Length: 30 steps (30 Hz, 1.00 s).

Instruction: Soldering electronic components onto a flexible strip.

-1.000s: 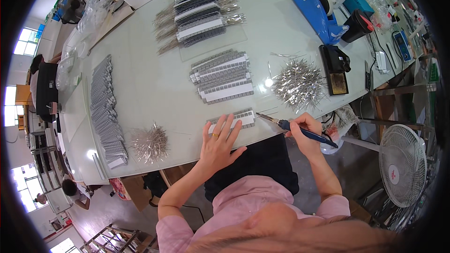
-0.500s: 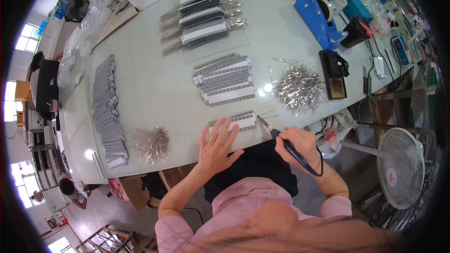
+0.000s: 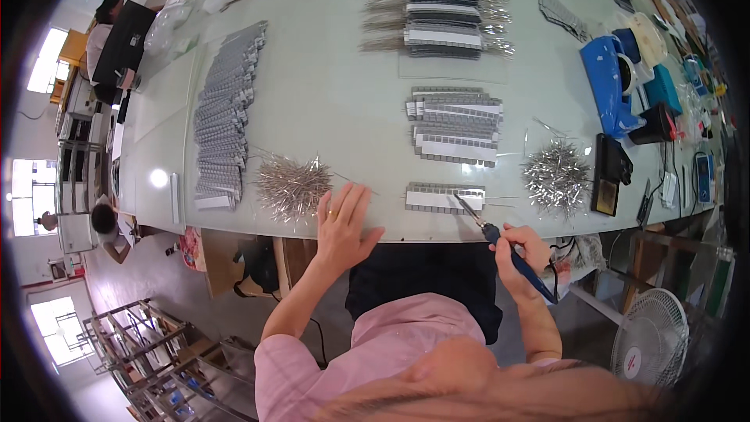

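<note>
A soldering iron point(image 3: 533, 277) with a dark blue handle is gripped in my right hand point(image 3: 525, 252). Its metal tip reaches over the right part of a single white-and-grey segmented strip point(image 3: 434, 202) near the table's front edge; whether it touches cannot be told. Thin wire leads stick out from the strip's right end. My left hand point(image 3: 341, 227) is open, fingers stretched forward, left of the strip and away from it. Its fingertips are just right of a pile of silvery wire leads point(image 3: 293, 187); one loose lead lies by them.
Stacked strips point(image 3: 457, 121) lie beyond the single one, with a wired stack point(image 3: 443, 19) farther back. A long row of grey strips point(image 3: 225, 117) is at left. At right are another lead pile point(image 3: 556, 178), a soldering stand point(image 3: 608, 180) and a blue tape dispenser point(image 3: 605, 86).
My left hand has left the strip and moved left to the wire pile. The iron's tip has shifted from the strip's right end to over its face. The view has turned left.
</note>
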Motion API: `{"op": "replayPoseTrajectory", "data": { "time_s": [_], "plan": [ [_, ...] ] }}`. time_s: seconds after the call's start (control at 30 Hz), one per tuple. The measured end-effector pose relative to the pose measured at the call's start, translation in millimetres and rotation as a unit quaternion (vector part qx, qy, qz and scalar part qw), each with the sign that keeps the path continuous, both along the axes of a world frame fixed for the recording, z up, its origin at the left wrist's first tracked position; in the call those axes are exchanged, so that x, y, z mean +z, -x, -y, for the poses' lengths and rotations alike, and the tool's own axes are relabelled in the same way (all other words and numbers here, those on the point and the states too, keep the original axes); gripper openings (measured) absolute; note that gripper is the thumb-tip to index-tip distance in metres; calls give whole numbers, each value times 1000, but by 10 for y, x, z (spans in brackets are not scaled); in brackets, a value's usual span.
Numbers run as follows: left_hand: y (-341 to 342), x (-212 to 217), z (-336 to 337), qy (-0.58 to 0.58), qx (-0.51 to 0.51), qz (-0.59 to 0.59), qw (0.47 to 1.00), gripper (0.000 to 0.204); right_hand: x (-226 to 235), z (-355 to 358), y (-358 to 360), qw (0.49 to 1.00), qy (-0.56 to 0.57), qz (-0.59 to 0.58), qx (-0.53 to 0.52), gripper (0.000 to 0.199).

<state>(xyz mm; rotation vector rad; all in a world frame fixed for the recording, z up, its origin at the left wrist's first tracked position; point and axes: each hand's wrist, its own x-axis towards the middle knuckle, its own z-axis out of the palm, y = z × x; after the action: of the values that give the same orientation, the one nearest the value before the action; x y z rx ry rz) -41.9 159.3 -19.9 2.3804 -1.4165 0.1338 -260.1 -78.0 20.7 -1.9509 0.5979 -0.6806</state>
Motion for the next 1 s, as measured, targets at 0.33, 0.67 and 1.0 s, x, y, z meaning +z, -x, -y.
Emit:
{"op": "replayPoseTrajectory", "data": {
  "time_s": [0.33, 0.67, 1.0],
  "plan": [
    [133, 18, 173, 31, -21, -19, 999, 64, 78, -191, -328, 995, 65, -6, 74, 6],
    [87, -34, 175, 46, -44, 1, 998, 62, 158, -254, -544, 985, 120, 30, 121, 13],
    [82, -36, 172, 37, -51, 1, 998, 61, 146, -319, -657, 985, 123, 17, 116, 18]
  ]
}}
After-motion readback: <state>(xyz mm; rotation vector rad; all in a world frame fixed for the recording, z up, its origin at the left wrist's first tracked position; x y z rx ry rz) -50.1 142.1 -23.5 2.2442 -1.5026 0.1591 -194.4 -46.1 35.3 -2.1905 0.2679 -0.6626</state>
